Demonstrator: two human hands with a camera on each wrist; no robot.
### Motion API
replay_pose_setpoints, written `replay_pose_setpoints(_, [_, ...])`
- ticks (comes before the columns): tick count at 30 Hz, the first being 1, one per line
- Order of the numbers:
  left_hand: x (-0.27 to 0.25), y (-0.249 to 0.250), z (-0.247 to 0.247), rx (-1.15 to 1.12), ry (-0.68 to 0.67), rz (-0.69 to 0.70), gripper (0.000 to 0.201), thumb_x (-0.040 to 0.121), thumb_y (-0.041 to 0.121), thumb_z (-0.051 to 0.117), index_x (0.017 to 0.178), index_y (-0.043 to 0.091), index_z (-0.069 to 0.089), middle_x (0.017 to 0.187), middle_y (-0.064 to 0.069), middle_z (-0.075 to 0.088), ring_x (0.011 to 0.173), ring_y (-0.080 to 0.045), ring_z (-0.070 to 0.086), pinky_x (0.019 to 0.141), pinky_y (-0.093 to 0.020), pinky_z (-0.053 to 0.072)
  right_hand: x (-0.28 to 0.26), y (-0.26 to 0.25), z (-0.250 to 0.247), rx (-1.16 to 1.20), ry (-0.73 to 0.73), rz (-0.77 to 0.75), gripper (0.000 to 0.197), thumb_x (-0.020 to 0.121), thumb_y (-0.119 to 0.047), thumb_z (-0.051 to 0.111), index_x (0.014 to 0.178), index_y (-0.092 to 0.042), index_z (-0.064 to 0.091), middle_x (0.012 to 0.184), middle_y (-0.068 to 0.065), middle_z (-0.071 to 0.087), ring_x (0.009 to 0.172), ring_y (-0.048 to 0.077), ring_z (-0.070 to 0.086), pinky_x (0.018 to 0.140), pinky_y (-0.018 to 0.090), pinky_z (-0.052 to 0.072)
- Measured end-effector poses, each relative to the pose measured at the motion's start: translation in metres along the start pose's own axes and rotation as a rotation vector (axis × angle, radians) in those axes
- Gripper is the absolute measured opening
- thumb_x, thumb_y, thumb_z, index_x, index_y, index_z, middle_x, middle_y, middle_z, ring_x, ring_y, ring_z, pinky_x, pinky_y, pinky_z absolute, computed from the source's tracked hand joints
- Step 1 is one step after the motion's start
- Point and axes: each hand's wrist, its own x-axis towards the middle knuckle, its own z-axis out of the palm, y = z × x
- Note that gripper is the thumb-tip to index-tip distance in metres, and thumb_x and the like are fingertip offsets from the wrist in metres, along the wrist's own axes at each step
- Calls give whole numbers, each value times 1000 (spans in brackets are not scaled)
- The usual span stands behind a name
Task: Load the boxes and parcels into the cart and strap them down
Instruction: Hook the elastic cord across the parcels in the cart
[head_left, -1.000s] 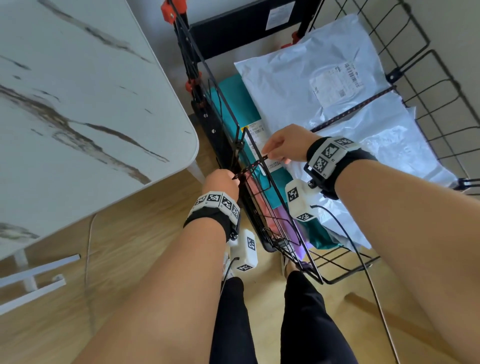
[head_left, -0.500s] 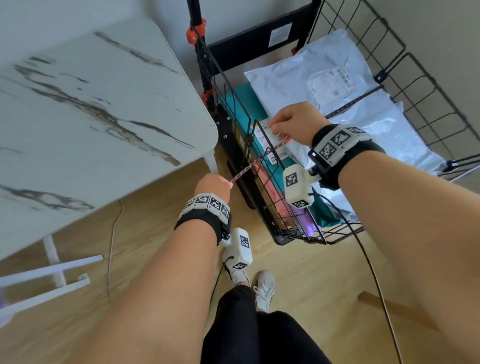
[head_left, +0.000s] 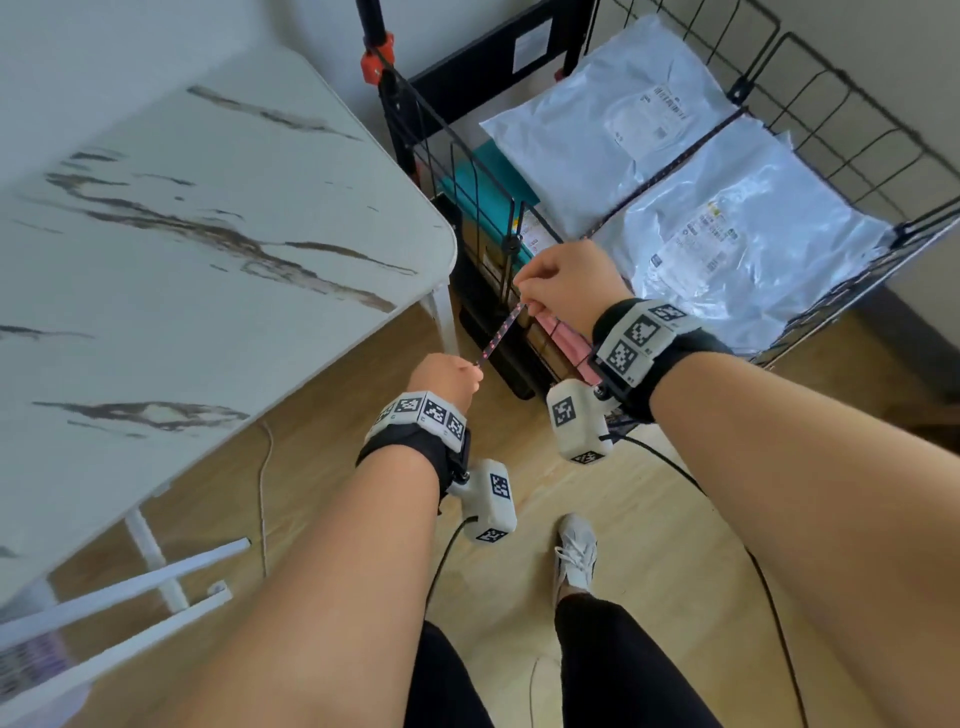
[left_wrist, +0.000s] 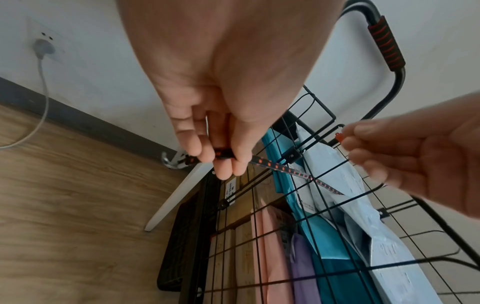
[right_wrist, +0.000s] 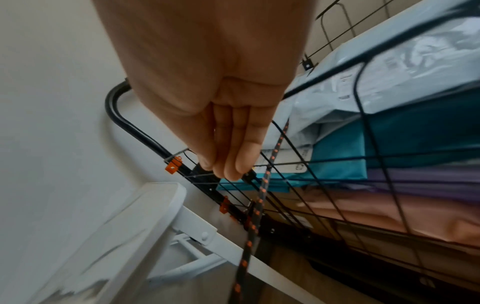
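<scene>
Left hand (head_left: 448, 375) pinches strap (head_left: 503, 332) hook end; right hand (head_left: 566, 287) pinches strap at 1 o'clock, nearer cart (head_left: 511, 244) rim. Strap taut, axis 7-to-1.

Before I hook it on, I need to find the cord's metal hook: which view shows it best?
The left wrist view: the hook juts out beside the left hand pinching the cord. Head and right wrist views show only cord, no hook.

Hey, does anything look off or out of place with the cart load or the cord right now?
Nothing stands out. The parcels lie flat in the cart, and the bungee cord runs taut between the left hand and right hand.
</scene>
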Motion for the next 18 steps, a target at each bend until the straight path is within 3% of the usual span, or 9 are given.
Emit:
replay_pose_setpoints(3, [14, -5, -10, 91, -115, -4, 24, 95, 21, 52, 95, 7, 72, 97, -6, 69, 93, -25, 62, 80, -27, 40, -5, 15, 23, -56, 48, 108, 15, 88, -12, 59, 90, -15, 73, 74, -5, 68, 66, 9, 65, 73, 27, 58])
replay_pose_setpoints(5, [19, -12, -16, 114, -161, 39, 22, 93, 20, 54, 87, 9, 71, 90, -3, 65, 85, -22, 57, 76, -25, 36, -12, 25, 39, -80, 49, 197, 15, 87, -10, 61, 90, -15, 74, 81, -4, 69, 69, 10, 63, 79, 27, 55])
replay_pose_setpoints(7, [21, -21, -18, 104, -206, 90, 24, 93, 20, 54, 85, 7, 73, 86, -2, 64, 80, -19, 55, 76, -27, 41, -21, 35, 51, -102, 56, 273, 16, 88, -10, 61, 90, -19, 74, 88, -3, 70, 73, 9, 61, 77, 23, 50])
replay_pose_setpoints(9, [24, -27, -17, 28, -262, 94, 22, 92, 18, 55, 82, 9, 73, 80, -3, 66, 71, -18, 55, 78, -33, 50, -32, 46, 64, -74, 81, 349, 17, 88, -9, 61, 87, -22, 72, 86, -2, 70, 75, 12, 64, 80, 27, 54])
replay_pose_setpoints(10, [25, -31, -16, -26, -285, 82, 21, 92, 16, 55, 86, 7, 73, 78, -3, 66, 66, -16, 54, 73, -31, 52, -38, 53, 72, -52, 86, 391, 17, 88, -9, 62, 86, -23, 71, 83, -2, 69, 75, 13, 65, 83, 30, 56])
replay_pose_setpoints(12, [24, -35, -12, -77, -318, 75, 23, 94, 12, 51, 101, 0, 69, 77, -3, 63, 60, -10, 49, 59, -18, 47, -52, 67, 88, -18, 100, 453, 15, 88, -10, 63, 87, -23, 72, 84, -2, 68, 80, 15, 67, 86, 34, 57])
replay_pose_setpoints(14, [26, -41, -6, -73, -331, 116, 24, 96, 10, 48, 106, 0, 67, 82, -4, 62, 61, -8, 49, 55, -11, 45, -62, 85, 105, 0, 99, 482, 15, 88, -12, 63, 87, -24, 72, 84, -4, 66, 86, 16, 67, 87, 34, 56])
replay_pose_setpoints(18, [40, -54, 14, -83, -314, 173, 24, 96, 12, 46, 102, 5, 69, 85, 0, 66, 67, -8, 55, 68, -15, 51, -68, 119, 134, 8, 53, 505, 14, 88, -15, 64, 92, -23, 75, 74, -9, 64, 74, 10, 66, 83, 33, 58])
